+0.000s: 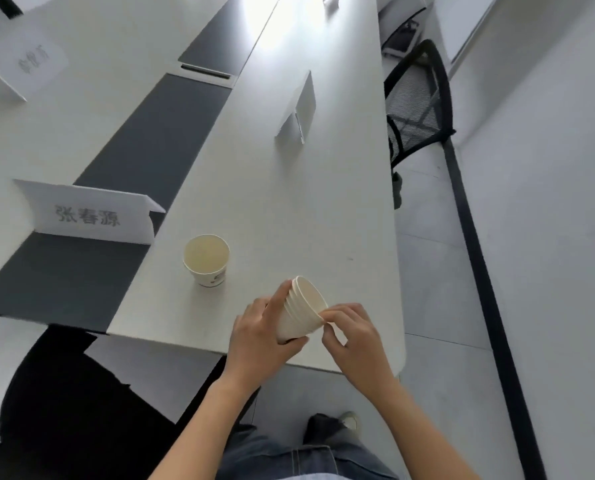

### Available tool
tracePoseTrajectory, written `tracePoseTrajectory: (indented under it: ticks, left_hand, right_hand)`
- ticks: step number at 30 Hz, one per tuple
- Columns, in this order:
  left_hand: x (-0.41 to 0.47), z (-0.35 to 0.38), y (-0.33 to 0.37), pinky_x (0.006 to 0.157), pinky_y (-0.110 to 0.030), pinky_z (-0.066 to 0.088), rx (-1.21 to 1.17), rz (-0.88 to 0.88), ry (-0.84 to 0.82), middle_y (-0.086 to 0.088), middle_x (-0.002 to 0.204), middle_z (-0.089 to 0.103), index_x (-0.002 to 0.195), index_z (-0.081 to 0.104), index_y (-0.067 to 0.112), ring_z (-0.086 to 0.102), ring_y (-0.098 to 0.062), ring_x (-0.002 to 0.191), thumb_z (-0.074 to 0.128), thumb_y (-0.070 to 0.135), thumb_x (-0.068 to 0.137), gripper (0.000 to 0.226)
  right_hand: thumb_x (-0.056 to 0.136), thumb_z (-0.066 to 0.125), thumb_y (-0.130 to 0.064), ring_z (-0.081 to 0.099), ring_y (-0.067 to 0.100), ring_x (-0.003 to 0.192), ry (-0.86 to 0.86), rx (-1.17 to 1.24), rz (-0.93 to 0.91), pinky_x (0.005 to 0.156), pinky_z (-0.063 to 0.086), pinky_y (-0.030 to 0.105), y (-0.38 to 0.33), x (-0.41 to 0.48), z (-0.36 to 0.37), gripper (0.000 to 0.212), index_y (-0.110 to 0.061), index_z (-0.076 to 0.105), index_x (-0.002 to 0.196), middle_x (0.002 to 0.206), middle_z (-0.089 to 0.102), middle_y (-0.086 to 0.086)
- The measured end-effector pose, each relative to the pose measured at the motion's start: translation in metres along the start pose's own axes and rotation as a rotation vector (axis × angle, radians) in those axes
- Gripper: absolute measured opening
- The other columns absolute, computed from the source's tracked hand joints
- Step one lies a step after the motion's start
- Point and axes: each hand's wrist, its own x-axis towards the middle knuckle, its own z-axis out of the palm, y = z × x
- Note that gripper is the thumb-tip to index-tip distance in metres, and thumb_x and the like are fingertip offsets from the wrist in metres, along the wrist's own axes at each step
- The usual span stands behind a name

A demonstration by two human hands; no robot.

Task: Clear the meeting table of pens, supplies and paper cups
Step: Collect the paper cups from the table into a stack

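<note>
lone cup: we're looking at one paper cup (206, 259) standing upright on the white meeting table (289, 209), mouth facing straight up, long axis vertical, with what looks like a pale bit of drink in it (can't say how much).

where it's sitting: near the table's close end, just this side of the folded name card (88, 213), and up and to the left of our hands.

nested stack: we're holding a stack of paper cups (301, 311) tipped over, axis running from lower left at the base to upper right at the rim, so the mouth is pointing up and away toward the right.

left hand: our left hand (259, 336) is wrapping the stack's lower body, fingers clamped on it, index finger lying along the rims.

right hand: our right hand (353, 336) is pinching the top rim with fingertips together.

nearer hand: the left one, we reckon; the lone cup is lying off its side, near but not touching.

next move: probably freeing one hand and reaching up-left, keeping that cup level in case it's wet.

further out: another name card (298, 114) mid-table, a black mesh chair (417, 102) off the right edge.
</note>
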Motion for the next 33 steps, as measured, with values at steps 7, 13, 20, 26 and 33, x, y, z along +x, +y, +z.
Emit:
tracePoseTrajectory:
  ticks: [7, 13, 20, 26, 33]
  left_hand:
    - [0.019, 0.064, 0.06, 0.076, -0.041, 0.051, 0.008, 0.064, -0.077, -0.005, 0.103, 0.063, 0.128, 0.026, 0.037, 0.059, -0.025, 0.09, 0.06, 0.05, 0.059, 0.078]
    - [0.028, 0.163, 0.129, 0.075, -0.034, 0.048, -0.055, 0.046, -0.146, -0.005, 0.103, 0.062, 0.129, 0.025, 0.04, 0.059, -0.023, 0.088, 0.065, 0.048, 0.059, 0.08]
    - [0.039, 0.238, 0.191, 0.074, -0.025, 0.04, -0.048, 0.12, -0.25, 0.012, 0.101, 0.051, 0.128, 0.026, 0.043, 0.053, -0.012, 0.088, 0.069, 0.038, 0.057, 0.084]
    - [0.065, 0.269, 0.208, 0.078, -0.031, 0.046, -0.015, 0.146, -0.334, 0.011, 0.103, 0.054, 0.134, 0.036, 0.033, 0.056, -0.015, 0.091, 0.067, 0.042, 0.055, 0.086]
    - [0.125, 0.318, 0.238, 0.08, -0.034, 0.048, -0.043, 0.279, -0.432, 0.01, 0.105, 0.057, 0.124, 0.023, 0.05, 0.056, -0.016, 0.092, 0.069, 0.038, 0.056, 0.083]
  right_hand:
    - [0.075, 0.047, -0.016, 0.049, 0.006, 0.083, 0.085, -0.03, 0.058, 0.075, 0.044, 0.02, 0.065, -0.018, -0.056, 0.022, -0.01, 0.067, 0.078, 0.074, 0.069, -0.002]
    - [0.074, 0.046, -0.021, 0.047, 0.005, 0.083, 0.104, -0.067, 0.128, 0.064, 0.047, 0.02, 0.148, -0.041, -0.135, 0.022, -0.011, 0.065, 0.074, 0.072, 0.067, -0.004]
    - [0.074, 0.045, -0.025, 0.045, 0.007, 0.087, 0.174, 0.043, 0.281, 0.081, 0.04, 0.019, 0.219, -0.073, -0.194, 0.027, -0.01, 0.067, 0.079, 0.078, 0.068, 0.002]
    - [0.073, 0.036, -0.038, 0.045, 0.003, 0.093, 0.2, 0.105, 0.425, 0.077, 0.039, 0.008, 0.252, -0.066, -0.219, 0.046, -0.006, 0.066, 0.087, 0.098, 0.064, 0.003]
    - [0.06, 0.051, -0.063, 0.046, 0.004, 0.111, 0.249, 0.444, 0.703, 0.084, 0.039, 0.009, 0.299, -0.037, -0.259, 0.037, -0.027, 0.052, 0.064, 0.113, 0.04, -0.023]
